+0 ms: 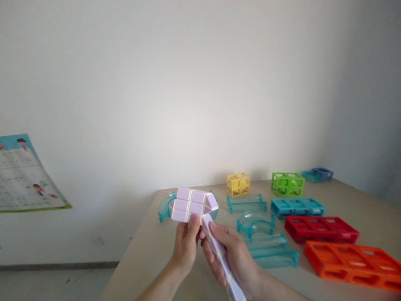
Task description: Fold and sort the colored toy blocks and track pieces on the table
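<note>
A lilac snake puzzle (pixel 191 204) with pale edges is held up over the table, in the lower middle of the head view. Its far part is folded into a flat block of several segments, and a straight tail runs down toward me. My left hand (pixel 185 242) is closed on the near edge of the folded block, thumb on top. My right hand (pixel 233 246) is wrapped round the straight tail, with the thumb near where it meets the block. Some fingers of both hands are hidden beneath the puzzle.
On the table (pixel 144 246) behind and right are clear teal track pieces (pixel 272 251), a yellow cage block (pixel 238 184), a green one (pixel 287 184), and blue (pixel 297 207), red (pixel 321 229) and orange (pixel 354 263) frames. A poster (pixel 28 175) hangs on the wall at left.
</note>
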A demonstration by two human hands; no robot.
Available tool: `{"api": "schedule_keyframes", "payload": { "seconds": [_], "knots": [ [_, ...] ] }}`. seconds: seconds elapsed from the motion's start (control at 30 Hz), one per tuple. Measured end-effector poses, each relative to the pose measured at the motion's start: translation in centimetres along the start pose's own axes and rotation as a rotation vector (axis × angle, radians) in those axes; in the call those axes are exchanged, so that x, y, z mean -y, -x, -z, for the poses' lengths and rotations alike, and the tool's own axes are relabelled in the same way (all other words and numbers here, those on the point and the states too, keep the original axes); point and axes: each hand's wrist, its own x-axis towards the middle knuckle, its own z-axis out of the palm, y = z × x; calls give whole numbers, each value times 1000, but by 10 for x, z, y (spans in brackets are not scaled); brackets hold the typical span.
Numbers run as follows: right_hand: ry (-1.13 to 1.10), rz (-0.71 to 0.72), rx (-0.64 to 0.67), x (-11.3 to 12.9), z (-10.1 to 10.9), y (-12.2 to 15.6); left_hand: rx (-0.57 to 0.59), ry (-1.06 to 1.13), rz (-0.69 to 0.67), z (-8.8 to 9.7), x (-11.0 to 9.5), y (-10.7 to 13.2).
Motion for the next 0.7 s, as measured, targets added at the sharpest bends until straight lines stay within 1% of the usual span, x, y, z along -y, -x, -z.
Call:
{"api": "schedule_keyframes", "payload": {
  "seconds": [0.07,0.13,0.2,0.23,0.27,0.3,0.33,0.37,0.43,0.47,0.53,0.6,0.63,0.7],
  "knots": [
    [-49,-12,30,4,0,1,43,84,37,2,2,0],
    [-89,-31,52,8,1,2,107,152,74,6,-1,-2],
    [-108,-51,67,10,2,3,249,199,134,13,-10,-6],
    [-107,-56,71,11,4,3,352,207,179,18,-16,-9],
    [-103,-61,70,12,5,3,431,222,218,23,-22,-13],
    [-96,-68,66,13,6,2,478,237,230,28,-29,-17],
    [-88,-80,56,13,8,1,458,246,216,33,-34,-21],
    [-76,-101,41,14,9,0,392,234,178,38,-38,-25],
    [-30,-166,2,14,12,-2,265,107,110,44,-43,-32],
    [-1,-205,-18,14,13,-3,239,20,94,47,-44,-35],
    [56,-248,-58,14,14,-5,266,-135,93,49,-43,-38],
    [77,-232,-82,15,14,-6,300,-203,78,49,-37,-39],
    [67,-209,-87,15,14,-6,291,-213,50,48,-33,-39],
    [12,-165,-93,15,14,-6,224,-231,-25,46,-24,-37]
  ]
}}
